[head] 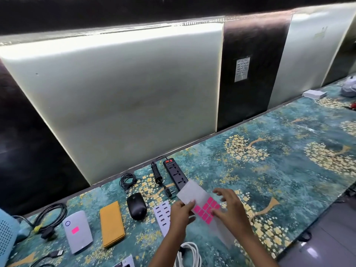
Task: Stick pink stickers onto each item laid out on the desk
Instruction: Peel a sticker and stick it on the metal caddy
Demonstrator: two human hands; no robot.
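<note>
A translucent backing sheet (pixel 194 191) carries several pink stickers (pixel 207 210). My left hand (pixel 182 213) pinches the sheet's left edge. My right hand (pixel 230 204) is on the sticker block, fingertips at a sticker, other fingers spread. On the desk lie a grey power bank (pixel 78 231) bearing one pink sticker (pixel 75 230), a yellow pouch (pixel 111 224), a black mouse (pixel 136 206), a white multi-port USB hub (pixel 162 212), a black power strip (pixel 176 175) and a coiled black cable (pixel 128 180).
A teal floral cloth (pixel 269 170) covers the desk, with glossy panels behind it. A thick black cable (pixel 52 214) and a blue-white device (pixel 6 234) lie at left. A white cable (pixel 190 253) sits near the front edge. Boxes (pixel 313 93) rest far right.
</note>
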